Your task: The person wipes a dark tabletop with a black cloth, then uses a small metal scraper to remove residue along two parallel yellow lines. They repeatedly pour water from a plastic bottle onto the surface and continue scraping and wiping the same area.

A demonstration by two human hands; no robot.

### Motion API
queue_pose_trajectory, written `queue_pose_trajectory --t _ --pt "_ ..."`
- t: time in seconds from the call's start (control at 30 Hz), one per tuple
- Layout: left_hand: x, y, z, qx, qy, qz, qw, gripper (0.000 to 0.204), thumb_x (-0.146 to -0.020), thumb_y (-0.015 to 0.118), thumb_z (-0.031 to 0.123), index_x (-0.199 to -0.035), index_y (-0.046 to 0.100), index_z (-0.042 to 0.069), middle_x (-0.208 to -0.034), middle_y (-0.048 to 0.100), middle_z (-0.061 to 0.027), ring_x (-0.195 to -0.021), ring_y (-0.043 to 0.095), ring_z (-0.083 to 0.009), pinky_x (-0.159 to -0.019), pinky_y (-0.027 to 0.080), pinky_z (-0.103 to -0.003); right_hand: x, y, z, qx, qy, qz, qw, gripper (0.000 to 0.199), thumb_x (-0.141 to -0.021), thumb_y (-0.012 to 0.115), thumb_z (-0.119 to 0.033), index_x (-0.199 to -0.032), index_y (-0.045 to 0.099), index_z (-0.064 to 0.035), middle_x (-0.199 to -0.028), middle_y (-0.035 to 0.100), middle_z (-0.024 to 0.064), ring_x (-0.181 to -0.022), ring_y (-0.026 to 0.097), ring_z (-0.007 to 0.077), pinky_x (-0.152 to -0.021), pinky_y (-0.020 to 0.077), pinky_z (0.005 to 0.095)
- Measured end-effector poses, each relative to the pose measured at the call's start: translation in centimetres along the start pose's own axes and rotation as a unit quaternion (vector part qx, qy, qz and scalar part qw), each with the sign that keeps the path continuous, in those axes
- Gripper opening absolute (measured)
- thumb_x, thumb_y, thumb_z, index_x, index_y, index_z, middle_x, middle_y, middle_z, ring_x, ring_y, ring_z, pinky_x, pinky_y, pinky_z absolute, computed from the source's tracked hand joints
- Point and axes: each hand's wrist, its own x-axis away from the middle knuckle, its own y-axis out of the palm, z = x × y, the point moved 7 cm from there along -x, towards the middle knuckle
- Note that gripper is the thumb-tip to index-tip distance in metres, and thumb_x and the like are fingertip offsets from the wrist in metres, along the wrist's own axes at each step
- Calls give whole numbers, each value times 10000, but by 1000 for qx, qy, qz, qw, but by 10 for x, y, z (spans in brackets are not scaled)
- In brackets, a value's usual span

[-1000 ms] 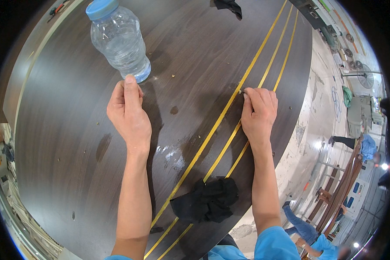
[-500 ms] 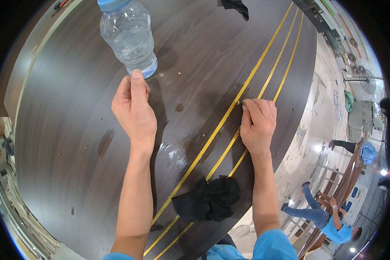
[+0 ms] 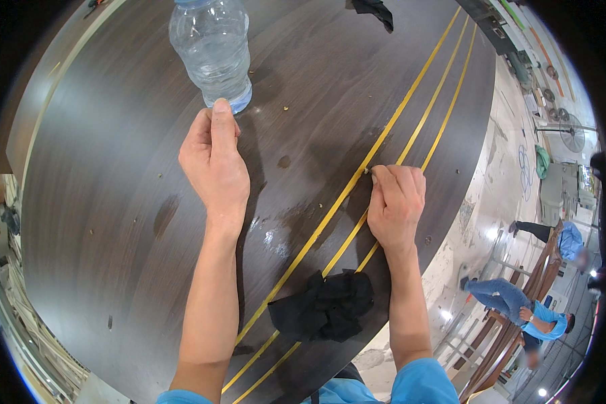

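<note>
A pale, stained concrete floor (image 3: 481, 202) is seen to the right of the dark wood-grain worktop (image 3: 101, 202); a standing fan (image 3: 572, 135) is placed far right.

The left hand (image 3: 212, 165) lay flat on the dark wood-grain tabletop (image 3: 101, 168), its fingertips just short of a clear plastic water bottle (image 3: 212, 50). The right hand (image 3: 396, 202) pressed its fingertips against a yellow inlaid stripe (image 3: 411, 91). A crumpled black cloth (image 3: 323, 306) rested over the stripes near the table's edge.

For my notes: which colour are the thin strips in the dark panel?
Yellow strips, best seen in the head view.
</note>
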Motion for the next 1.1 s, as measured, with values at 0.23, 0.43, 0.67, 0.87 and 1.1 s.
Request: queue_pose_trajectory --t 0.23,0.43,0.67,0.87,1.1 --pt "1 0 2 -14 5 -4 1000 504 -1147 658 380 -763 570 65 -703 467 56 -682 381 -57 -611 288 -305 4 -1 -7 -3 -9 7 1000 187 -884 739 29 -1062 786 0 -1019 701 105 -952 633 298 -878 499 425" --pt "1 1 0 -6 -5 3 1000 500 -1148 651 379 -768 577 62 -699 466 54 -681 382 -60 -610 288 -311 4 -2 -12 -9 -14 1 1000 174 -883 750 41 -1051 785 13 -1000 697 113 -950 637 304 -867 503 423" --pt "0 0 -1 -24 -4 0 1000 515 -1147 642 402 -768 576 59 -684 453 53 -675 373 -63 -610 273 -311 5 -4 -19 -13 -20 7 1000 167 -881 744 66 -1040 779 28 -980 704 125 -930 639 313 -840 507 418" --pt "0 1 -1 -5 8 5 1000 520 -1143 642 404 -761 560 62 -680 449 51 -671 365 -64 -610 271 -322 8 -4 -23 -8 -27 3 1000 184 -869 741 72 -1042 780 23 -989 711 127 -929 643 315 -838 511 417" --pt "0 0 -3 -26 8 4 1000 525 -1144 646 398 -752 566 58 -665 441 51 -669 371 -64 -608 267 -319 14 -6 -32 -13 -26 -7 1000 215 -845 749 89 -1046 778 19 -992 705 131 -943 649 325 -845 524 421"
